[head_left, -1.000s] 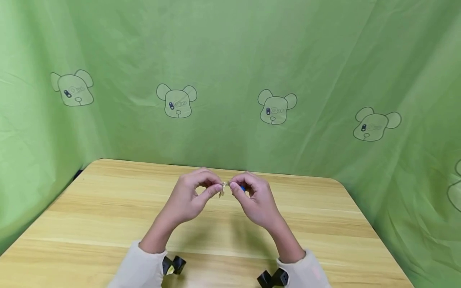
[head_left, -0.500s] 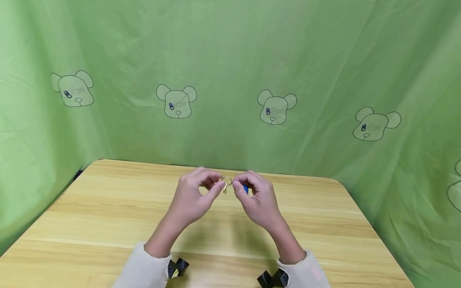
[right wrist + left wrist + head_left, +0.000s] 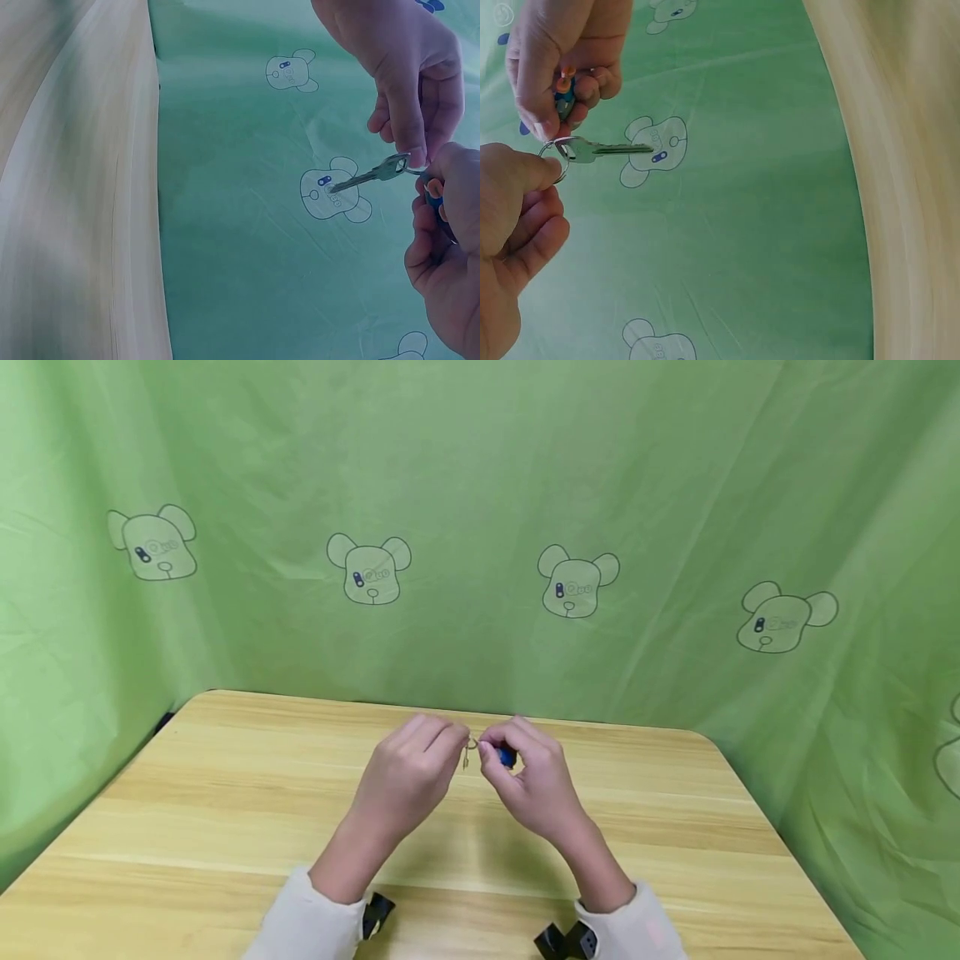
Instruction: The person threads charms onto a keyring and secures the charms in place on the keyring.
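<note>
A metal key (image 3: 592, 150) hangs from a thin key ring (image 3: 472, 744) between my two hands, raised above the table. My left hand (image 3: 408, 768) pinches the ring with thumb and fingers on its left side. On the other side, my right hand (image 3: 536, 772) pinches the ring between thumb and forefinger. A small blue trinket with orange parts (image 3: 565, 90) sits inside the curled fingers of my right hand, mostly covered; its exact kind cannot be made out. In the right wrist view the key (image 3: 375, 172) points out to the left, its head at the left thumb.
The wood-grain table (image 3: 225, 793) spreads under both hands. Behind and beside it hangs a green cloth (image 3: 465, 468) printed with bear heads. Black wrist cameras (image 3: 566, 941) stick out at both sleeve cuffs.
My left hand has shifted slightly right and rolled, so its back faces up more. The ring and key have turned with it. More of the blue trinket shows in my right hand.
</note>
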A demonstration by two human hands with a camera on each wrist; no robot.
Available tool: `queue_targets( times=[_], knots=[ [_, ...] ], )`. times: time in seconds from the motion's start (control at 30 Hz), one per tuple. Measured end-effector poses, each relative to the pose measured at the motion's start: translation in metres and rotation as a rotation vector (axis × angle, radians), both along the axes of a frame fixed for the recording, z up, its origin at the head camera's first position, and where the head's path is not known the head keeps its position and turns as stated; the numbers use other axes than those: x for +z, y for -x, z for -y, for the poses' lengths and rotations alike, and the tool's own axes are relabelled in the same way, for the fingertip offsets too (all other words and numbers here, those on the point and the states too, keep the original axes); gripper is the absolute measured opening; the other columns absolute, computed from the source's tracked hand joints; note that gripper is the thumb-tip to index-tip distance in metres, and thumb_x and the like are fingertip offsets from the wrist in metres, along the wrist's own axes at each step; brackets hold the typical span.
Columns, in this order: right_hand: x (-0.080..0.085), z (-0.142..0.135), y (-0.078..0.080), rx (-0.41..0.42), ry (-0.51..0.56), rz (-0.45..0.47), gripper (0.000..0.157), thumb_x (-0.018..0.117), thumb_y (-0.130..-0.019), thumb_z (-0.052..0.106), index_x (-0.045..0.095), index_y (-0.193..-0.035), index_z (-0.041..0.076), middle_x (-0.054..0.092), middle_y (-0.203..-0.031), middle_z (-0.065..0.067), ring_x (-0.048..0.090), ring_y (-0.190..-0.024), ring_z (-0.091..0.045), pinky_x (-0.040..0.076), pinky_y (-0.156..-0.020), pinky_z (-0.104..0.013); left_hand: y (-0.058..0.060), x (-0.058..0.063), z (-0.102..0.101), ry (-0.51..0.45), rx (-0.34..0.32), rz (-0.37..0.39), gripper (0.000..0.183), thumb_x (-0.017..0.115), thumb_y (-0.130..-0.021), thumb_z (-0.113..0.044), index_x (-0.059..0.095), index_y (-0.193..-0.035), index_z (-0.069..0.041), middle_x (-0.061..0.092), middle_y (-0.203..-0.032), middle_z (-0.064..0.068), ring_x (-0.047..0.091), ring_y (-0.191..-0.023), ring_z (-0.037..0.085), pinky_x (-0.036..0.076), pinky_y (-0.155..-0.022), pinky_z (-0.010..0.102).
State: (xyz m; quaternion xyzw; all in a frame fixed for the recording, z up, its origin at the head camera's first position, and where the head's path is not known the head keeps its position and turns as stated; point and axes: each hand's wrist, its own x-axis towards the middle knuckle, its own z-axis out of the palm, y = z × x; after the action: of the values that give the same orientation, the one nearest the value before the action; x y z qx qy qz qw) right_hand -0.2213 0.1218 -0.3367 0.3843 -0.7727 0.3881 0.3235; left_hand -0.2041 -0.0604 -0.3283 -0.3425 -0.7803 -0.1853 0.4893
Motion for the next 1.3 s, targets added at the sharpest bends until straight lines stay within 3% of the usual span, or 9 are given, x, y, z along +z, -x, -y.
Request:
queue_targets(
  times=[0.23,0.47,0.87,1.3],
  knots=[
    [-0.0003,0.0015,-0.0003,0.016,-0.024,-0.028,0.006,0.059,-0.09,0.01,0.064,-0.087,0.011,0.057,-0.08,0.005,0.049,-0.067,-0.007,0.042,-0.054,-0.019,0.0022,-0.0017,0.0001,0.002,0.008,-0.046,0.009,0.064,-0.082,0.003,0.068,-0.085,-0.004,0.065,-0.078,0.002,0.058,-0.066,0.015,0.049,-0.056,0.021],
    [-0.001,0.003,-0.0003,0.024,-0.033,-0.068,0.006,0.058,-0.09,0.01,0.064,-0.087,0.01,0.057,-0.08,0.005,0.049,-0.067,-0.007,0.041,-0.055,-0.015,0.0047,-0.0047,0.0033,-0.065,-0.083,0.055,0.007,0.066,-0.083,-0.001,0.069,-0.087,-0.005,0.067,-0.079,0.001,0.062,-0.071,0.015,0.052,-0.062,0.023],
    [0.0002,0.0043,-0.0004,0.037,-0.058,-0.106,0.008,0.057,-0.089,0.008,0.065,-0.087,0.009,0.057,-0.08,0.005,0.05,-0.068,-0.005,0.042,-0.055,-0.015,0.0059,-0.0051,0.0051,-0.154,-0.171,0.171,0.007,0.066,-0.083,0.001,0.071,-0.085,-0.004,0.068,-0.079,0.001,0.061,-0.07,0.012,0.052,-0.062,0.02],
    [0.0013,0.0058,-0.0017,0.04,-0.078,-0.115,0.008,0.057,-0.089,0.009,0.065,-0.087,0.009,0.057,-0.08,0.005,0.05,-0.068,-0.005,0.043,-0.055,-0.016,0.0061,-0.0052,0.0049,-0.273,-0.203,0.312,0.008,0.065,-0.083,0.001,0.072,-0.081,-0.004,0.067,-0.073,0.0,0.058,-0.06,0.004,0.05,-0.054,0.015]
  ],
)
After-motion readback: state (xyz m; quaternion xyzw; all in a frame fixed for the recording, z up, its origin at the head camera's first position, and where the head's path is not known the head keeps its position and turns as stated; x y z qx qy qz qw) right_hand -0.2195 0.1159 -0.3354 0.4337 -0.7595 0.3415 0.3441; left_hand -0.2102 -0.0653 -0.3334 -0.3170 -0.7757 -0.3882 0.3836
